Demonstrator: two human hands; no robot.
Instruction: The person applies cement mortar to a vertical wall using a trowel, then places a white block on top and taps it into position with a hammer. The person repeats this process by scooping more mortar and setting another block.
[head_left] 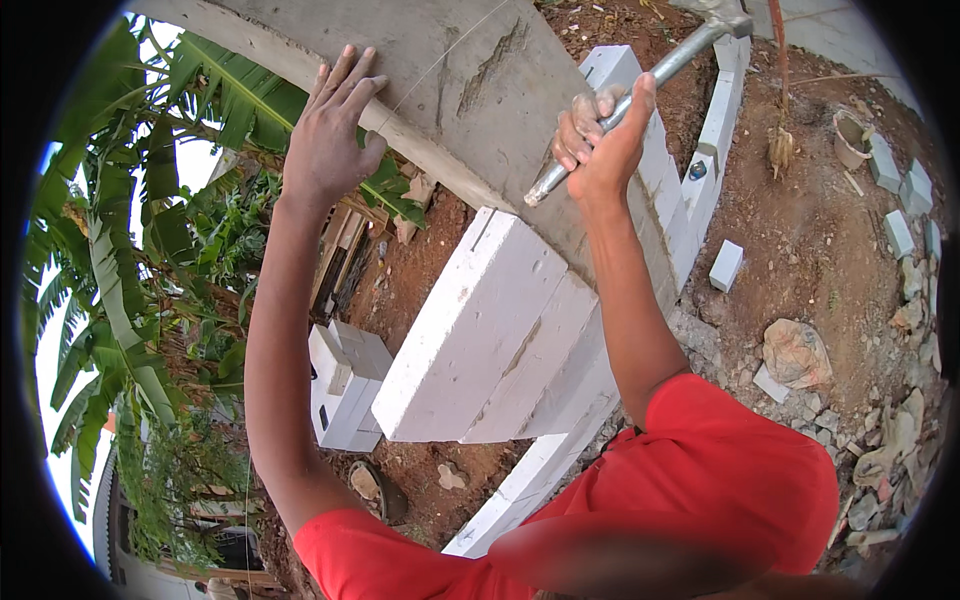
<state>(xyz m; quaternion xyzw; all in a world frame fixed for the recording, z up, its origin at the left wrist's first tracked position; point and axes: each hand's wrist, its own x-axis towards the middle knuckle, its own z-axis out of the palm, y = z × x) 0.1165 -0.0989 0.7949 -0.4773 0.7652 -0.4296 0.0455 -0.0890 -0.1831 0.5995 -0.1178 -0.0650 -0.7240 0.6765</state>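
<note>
A grey concrete member (460,70) with a rough face runs from the top centre down to stacked white blocks (480,330). My left hand (335,130) rests on its left edge, fingers stretched and slightly apart. My right hand (605,135) grips the steel handle of a hammer (675,65), whose head is at the upper right. The handle's lower end is over the concrete face, just above the top corner of the white blocks. A thin string crosses the concrete near my left hand.
Banana plants (120,260) fill the left. A low white block wall (720,120) runs along the right. Loose blocks (725,265), a bucket (852,140), a crumpled sack (795,350) and rubble (870,480) lie on the soil. More stacked blocks (350,390) stand at lower left.
</note>
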